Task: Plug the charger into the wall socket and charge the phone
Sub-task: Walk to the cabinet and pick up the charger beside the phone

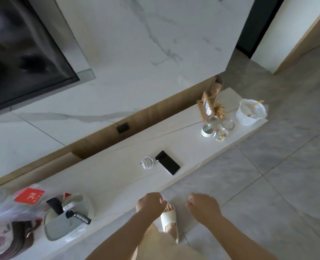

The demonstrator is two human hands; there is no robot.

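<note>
Head camera, looking steeply down at a low white shelf (106,177) that runs along a marble-patterned wall, with grey floor tiles in front of it.

A black phone (167,162) lies flat, screen up, near the middle of the shelf, close to its front edge. Just beside it on the left, touching or nearly touching its corner, sits a white charger (147,163) with its cable wound in a small coil. Behind them, in the wooden strip between shelf and wall, is a dark wall socket (122,127), well apart from the charger.

Both bare hands hang low in the frame, near the shelf's front edge and well apart from the phone. The left hand (150,202) is loosely curled, fingers bent inward, holding nothing visible. The right hand (204,204) is also loosely curled and empty. Between them a foot in a white slipper (169,223) stands on the floor.

At the shelf's right end stand glass jars (214,127), a sprig of dried flowers and a white perforated basket (251,112). At the left end lie a pale green tray (65,220) holding small items and a plastic bag (11,205). A dark television screen (24,51) fills the upper left.
</note>
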